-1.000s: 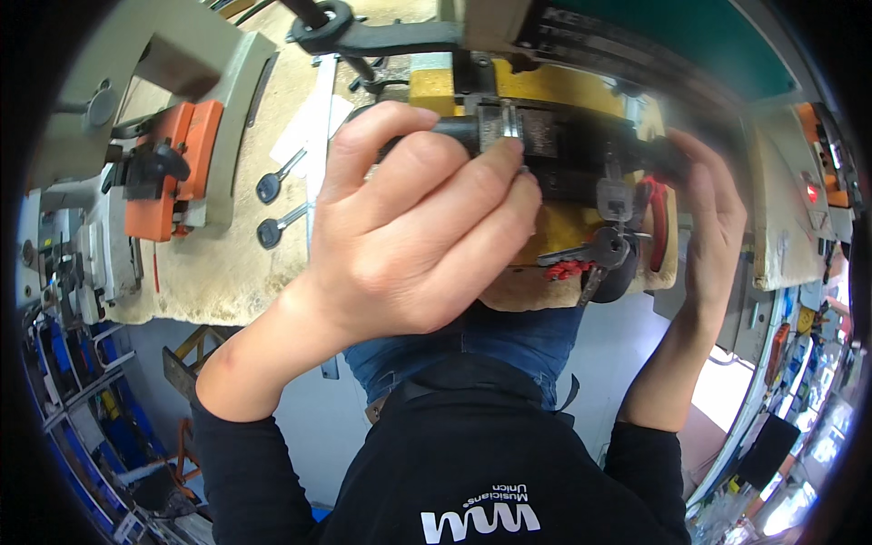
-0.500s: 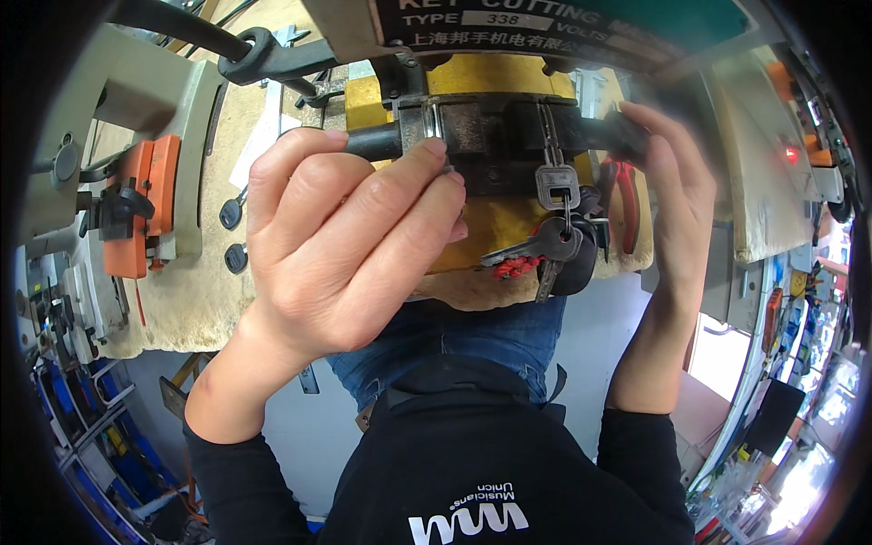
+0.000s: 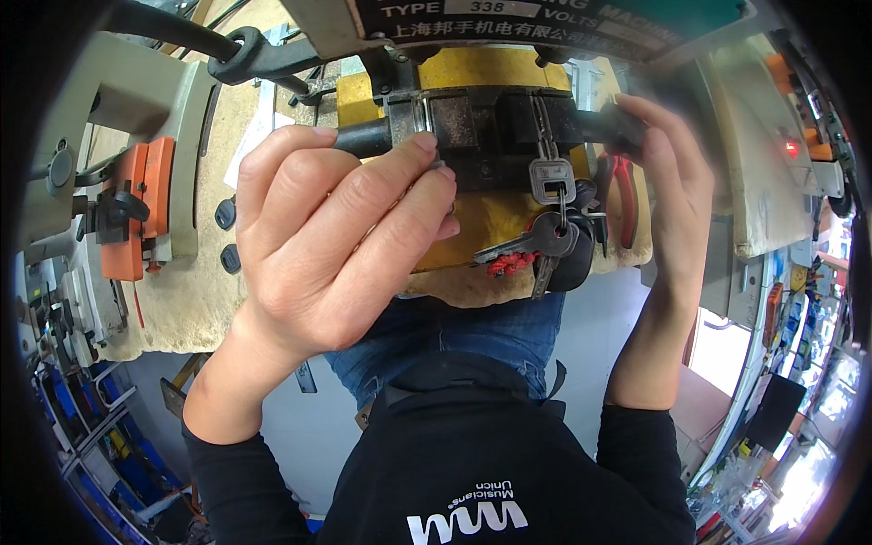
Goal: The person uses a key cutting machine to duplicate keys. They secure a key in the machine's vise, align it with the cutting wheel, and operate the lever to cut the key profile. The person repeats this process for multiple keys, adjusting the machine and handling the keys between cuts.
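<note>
Shows white Latin and Chinese lettering (image 3: pixel 454 31) plus a number (image 3: pixel 488 7) on the dark machine nameplate (image 3: pixel 527 20), top centre, and a white logo (image 3: pixel 468 522) on the black shirt (image 3: pixel 472 445), bottom centre.

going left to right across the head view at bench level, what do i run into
Orange block, two black key heads, left hand, silver square-headed key, red-handled pliers, right hand, small red light.

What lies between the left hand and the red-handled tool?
In the head view, the yellow base and a key bunch lie between the left hand and the red-handled tool.
</note>
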`<state>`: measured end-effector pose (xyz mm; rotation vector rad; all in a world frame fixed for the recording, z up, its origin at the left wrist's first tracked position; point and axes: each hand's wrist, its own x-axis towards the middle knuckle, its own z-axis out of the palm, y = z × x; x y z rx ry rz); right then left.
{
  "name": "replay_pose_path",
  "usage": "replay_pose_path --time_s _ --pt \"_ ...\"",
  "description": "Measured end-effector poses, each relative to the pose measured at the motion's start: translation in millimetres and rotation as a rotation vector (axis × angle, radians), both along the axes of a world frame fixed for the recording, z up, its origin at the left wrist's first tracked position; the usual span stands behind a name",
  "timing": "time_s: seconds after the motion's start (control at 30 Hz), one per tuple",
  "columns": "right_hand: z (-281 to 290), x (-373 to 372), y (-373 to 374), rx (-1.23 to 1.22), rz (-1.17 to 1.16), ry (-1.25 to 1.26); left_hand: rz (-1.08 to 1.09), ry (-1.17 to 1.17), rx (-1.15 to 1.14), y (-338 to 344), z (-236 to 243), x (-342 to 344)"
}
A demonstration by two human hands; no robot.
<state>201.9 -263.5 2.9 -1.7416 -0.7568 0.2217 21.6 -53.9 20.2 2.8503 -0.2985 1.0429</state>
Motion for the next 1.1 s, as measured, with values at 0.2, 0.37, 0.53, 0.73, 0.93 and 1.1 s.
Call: replay_pose_path --time_s 0.2,0.37,0.53,0.73,0.93,1.1 --pt "-0.6 -0.9 -0.3 0.001 0.0 0.018 -0.017 0.02 0.005 1.4 2.0 0.9" --pt "-0.3 -0.6 -0.3 0.006 0.013 0.036 -0.019 -0.003 -0.001 1.0 0.9 1.4" --pt "-1.6 0.5 -0.6 0.0 0.006 0.023 -0.038 -0.031 -0.003 2.1 -0.3 3.7" --pt "0.1 -2.9 1.6 0.0 -0.022 0.023 -0.06 -0.07 0.01 5.2 -3.4 4.4" --pt "-0.9 -1.3 0.1 -0.007 -0.007 0.052 -0.063 -0.079 0.006 5.4 -5.1 4.3" --pt "1.3 -2.8 2.1 -0.026 -0.021 0.031 -0.057 -0.102 0.019 5.9 -6.9 3.2"
